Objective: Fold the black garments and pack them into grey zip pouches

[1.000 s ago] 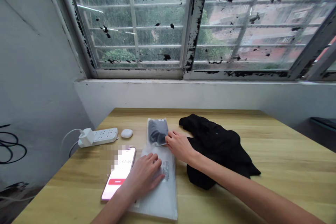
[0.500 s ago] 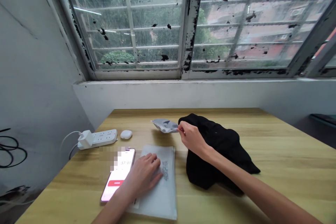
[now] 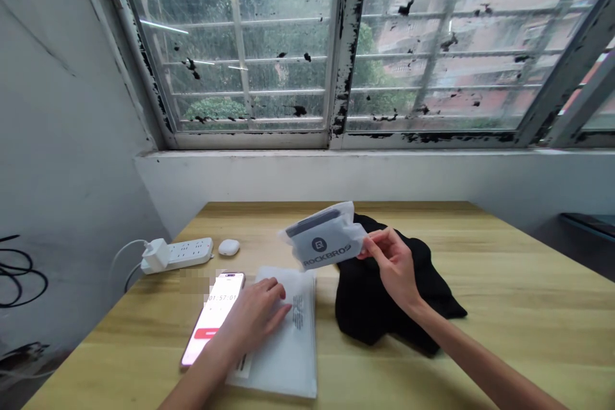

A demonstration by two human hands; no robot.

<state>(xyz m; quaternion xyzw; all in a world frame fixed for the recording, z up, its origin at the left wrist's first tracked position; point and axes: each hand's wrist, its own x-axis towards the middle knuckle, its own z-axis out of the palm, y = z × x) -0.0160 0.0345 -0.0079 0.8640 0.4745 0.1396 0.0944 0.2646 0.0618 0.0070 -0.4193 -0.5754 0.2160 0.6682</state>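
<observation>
A grey ROCKBROS pouch (image 3: 319, 245) hangs in the air in the right hand (image 3: 391, 264), pinched at one corner between thumb and fingers, the other fingers loosely curled. The pouch is thin, matte, soft plastic with a round logo and a darker strip along its top edge, and it sits just left of that hand, above the table. The left hand (image 3: 254, 314) lies low and flat on a frosted plastic bag (image 3: 293, 352), fingers together and gripping nothing. The bag is flat, looks unfilled, and has small dark printing beside the fingertips. As things lie, the pouch is off the table and a loose black fabric garment (image 3: 384, 311) sits bunched and unfolded under and right of the right hand, not in any bag. Just left of the left hand is a smartphone (image 3: 212, 320), its lit screen showing a timer. Farther out past that hand are a white earbud case (image 3: 229, 247) and a white power strip (image 3: 177, 252) with a plugged-in charger (image 3: 156, 255), all on a light wood-grain table (image 3: 519, 327).
</observation>
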